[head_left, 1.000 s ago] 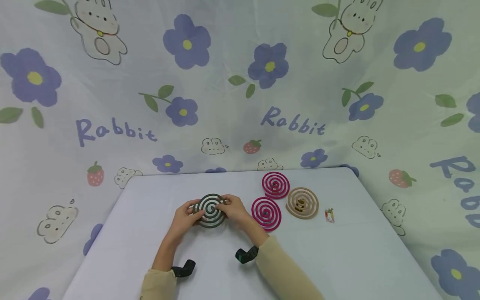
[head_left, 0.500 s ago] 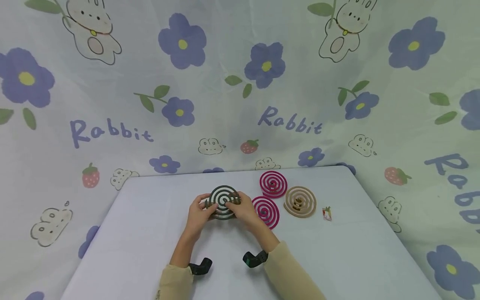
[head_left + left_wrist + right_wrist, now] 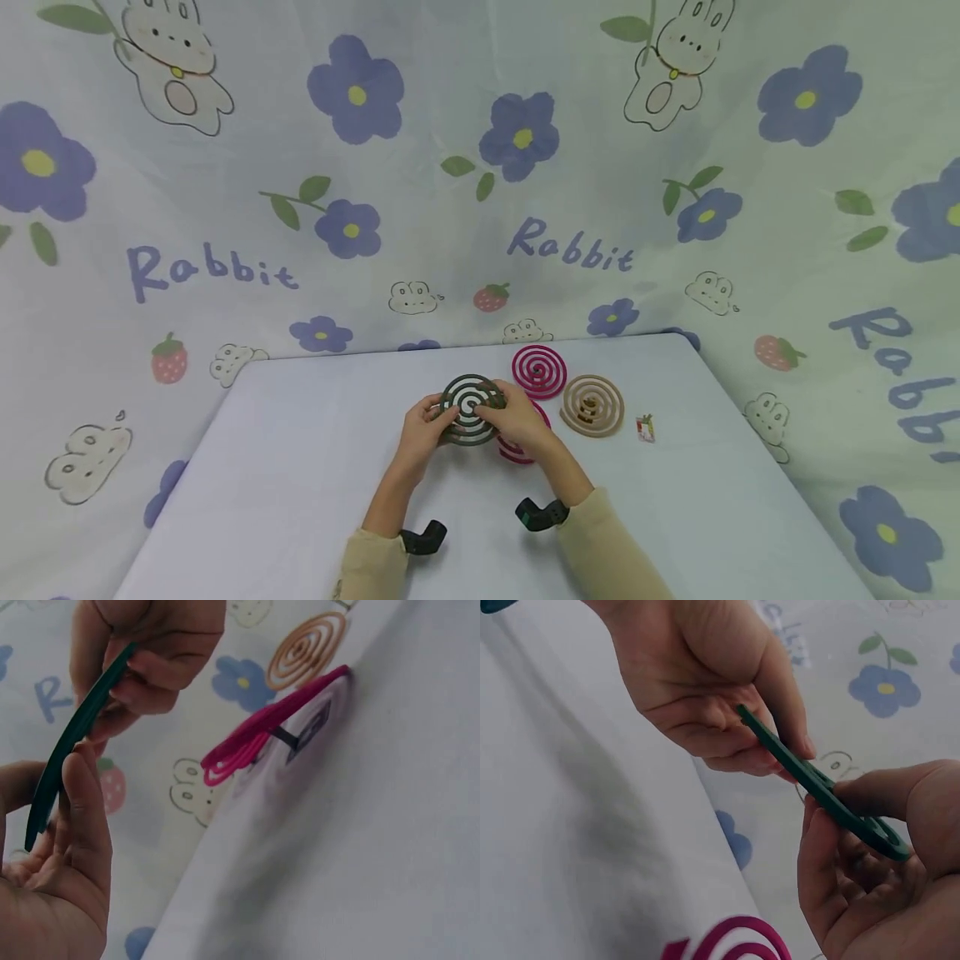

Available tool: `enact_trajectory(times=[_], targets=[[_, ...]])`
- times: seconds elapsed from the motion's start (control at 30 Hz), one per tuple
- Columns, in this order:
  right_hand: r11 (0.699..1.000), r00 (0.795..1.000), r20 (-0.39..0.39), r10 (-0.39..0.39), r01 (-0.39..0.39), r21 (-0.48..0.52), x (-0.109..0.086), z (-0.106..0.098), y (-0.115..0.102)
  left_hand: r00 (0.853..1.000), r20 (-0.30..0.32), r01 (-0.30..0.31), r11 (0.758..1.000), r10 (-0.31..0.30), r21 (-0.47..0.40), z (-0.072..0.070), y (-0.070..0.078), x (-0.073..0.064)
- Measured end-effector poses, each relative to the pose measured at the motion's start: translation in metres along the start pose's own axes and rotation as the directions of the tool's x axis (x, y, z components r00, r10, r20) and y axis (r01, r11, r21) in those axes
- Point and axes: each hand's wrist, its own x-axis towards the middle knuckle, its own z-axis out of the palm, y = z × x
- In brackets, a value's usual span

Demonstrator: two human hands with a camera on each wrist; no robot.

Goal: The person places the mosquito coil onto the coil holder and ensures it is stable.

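Note:
Both hands hold a dark green mosquito coil (image 3: 468, 407) up over the table, its flat spiral face turned toward the head camera. My left hand (image 3: 421, 430) pinches its left side, thumb on the front face and fingers behind. On the right side my right hand (image 3: 522, 418) grips it the same way, thumb near the centre. Both wrist views show the coil (image 3: 75, 735) nearly edge-on between the two hands. A magenta coil (image 3: 516, 452) sits partly hidden behind my right hand; in the left wrist view this magenta coil (image 3: 262, 724) stands raised on a small dark stand.
Another magenta coil (image 3: 539, 372) lies farther back on the white table (image 3: 300, 467). To its right is a tan coil (image 3: 592, 406), with a small red and white packet (image 3: 645, 428) beyond. A patterned cloth (image 3: 420, 167) hangs behind the table.
Both hands have carried the green coil to the right, and my right hand now overlaps the nearer magenta coil. The head view has shifted slightly.

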Motion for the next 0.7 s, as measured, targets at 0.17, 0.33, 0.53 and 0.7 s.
enact_trajectory(times=[0.17,0.33,0.53,0.7], targets=[[1.000,1.000,0.024,-0.003,0.003,0.012,-0.007,-0.017,0.003,0.999,0.042,-0.001,1.000,0.001,-0.015,0.016,0.001,0.003],[0.999,1.000,-0.004,0.000,0.000,0.048,-0.013,-0.030,0.005,0.998,0.061,0.019,1.000,-0.018,-0.021,0.031,0.004,0.006],[0.997,0.994,-0.104,0.045,-0.039,0.062,-0.015,-0.041,0.015,0.997,0.076,0.021,1.000,-0.020,-0.013,0.047,0.002,0.009],[0.995,0.989,-0.134,0.061,-0.050,0.080,-0.023,-0.052,0.015,0.994,0.103,0.027,0.999,-0.024,-0.026,0.061,0.001,0.012]])
